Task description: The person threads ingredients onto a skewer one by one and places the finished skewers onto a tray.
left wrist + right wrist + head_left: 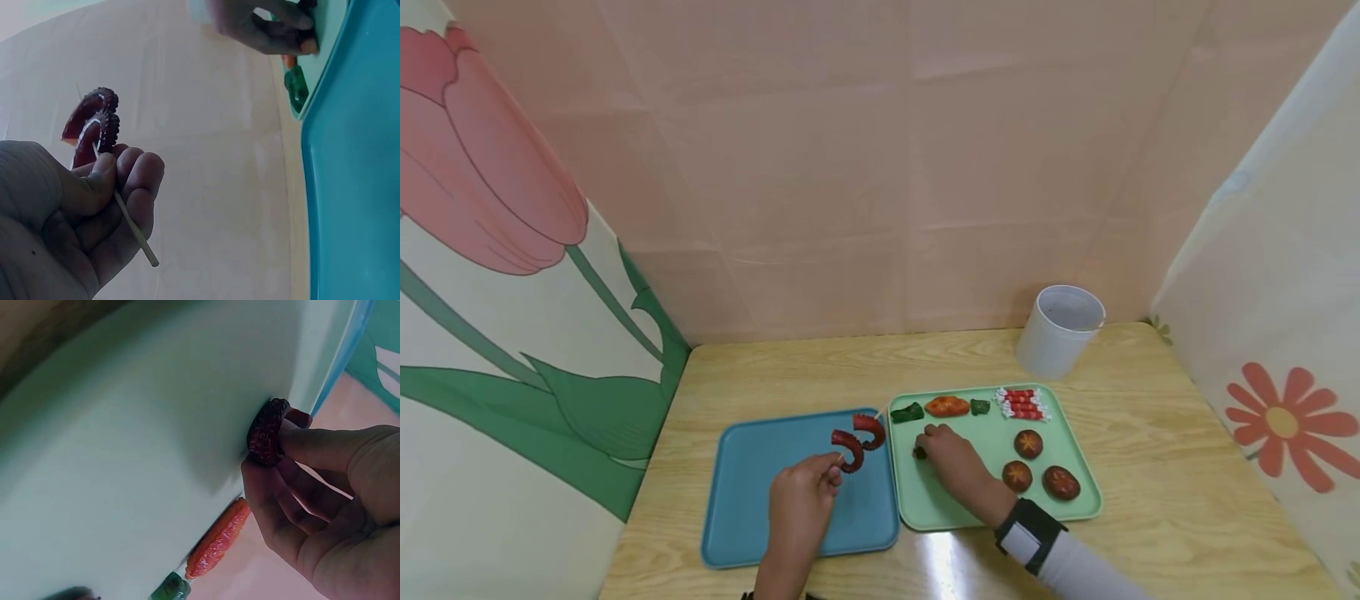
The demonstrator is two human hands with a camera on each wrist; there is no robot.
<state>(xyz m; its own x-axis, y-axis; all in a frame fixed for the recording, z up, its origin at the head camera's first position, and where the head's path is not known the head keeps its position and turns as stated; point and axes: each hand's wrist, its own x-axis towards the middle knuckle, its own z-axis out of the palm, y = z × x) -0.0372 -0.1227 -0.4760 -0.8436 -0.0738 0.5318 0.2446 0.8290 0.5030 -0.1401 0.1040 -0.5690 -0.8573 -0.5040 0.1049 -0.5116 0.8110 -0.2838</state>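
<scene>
In the head view my left hand (pixel 802 500) pinches a thin wooden skewer (pixel 139 234) over the blue tray (pixel 760 492). Two curled, dark red octopus tentacle pieces (pixel 853 454) are threaded on it; the skewer's tip pokes out beyond them. Over the left part of the green tray (pixel 925 518), my right hand (pixel 957 468) pinches another dark red tentacle piece (pixel 267 432) between thumb and fingers. The right wrist view shows that piece close to the tray's surface; whether it touches cannot be told.
Along the green tray's far side lie green pepper pieces (pixel 907 412), an orange-red piece (pixel 947 406) and red-and-white sticks (pixel 1022 404). Several brown mushroom caps (pixel 1061 482) sit at its right. A white cup (pixel 1051 342) stands behind the tray on the wooden table (pixel 1180 483).
</scene>
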